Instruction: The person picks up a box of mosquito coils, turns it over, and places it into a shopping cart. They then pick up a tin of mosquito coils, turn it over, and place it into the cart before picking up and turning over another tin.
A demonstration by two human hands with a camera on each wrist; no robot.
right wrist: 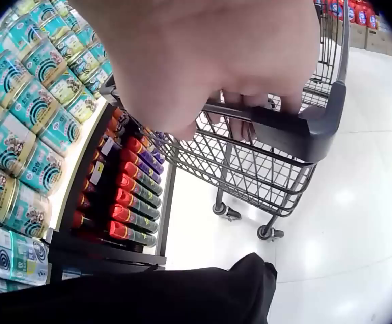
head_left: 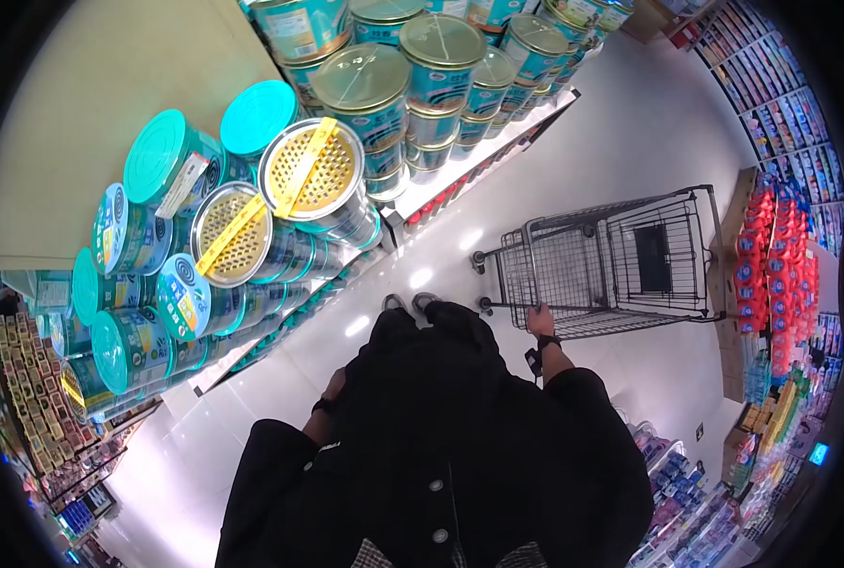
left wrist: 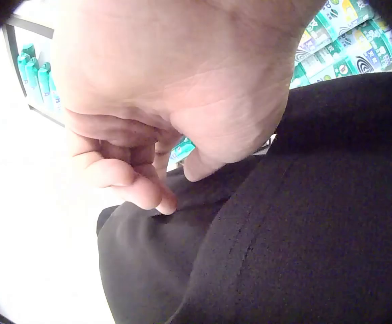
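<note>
In the head view, the right hand (head_left: 541,320) grips the handle of a metal shopping cart (head_left: 611,256). The right wrist view shows that hand (right wrist: 216,61) from above, its fingers curled over the black handle (right wrist: 277,128) of the wire cart. At the person's side hangs the left hand (head_left: 335,383), beside the black clothing. Up close in the left wrist view, the left hand (left wrist: 182,88) has loosely bent fingers near the dark cloth (left wrist: 304,202) and holds nothing visible.
Stacked teal tins (head_left: 365,85) and teal tubs (head_left: 157,156) stand on displays at the left and ahead. Red bottles (head_left: 753,265) stand beyond the cart at the right. Spray cans with red caps (right wrist: 132,196) line a low shelf. Pale floor (head_left: 621,123) runs between the displays.
</note>
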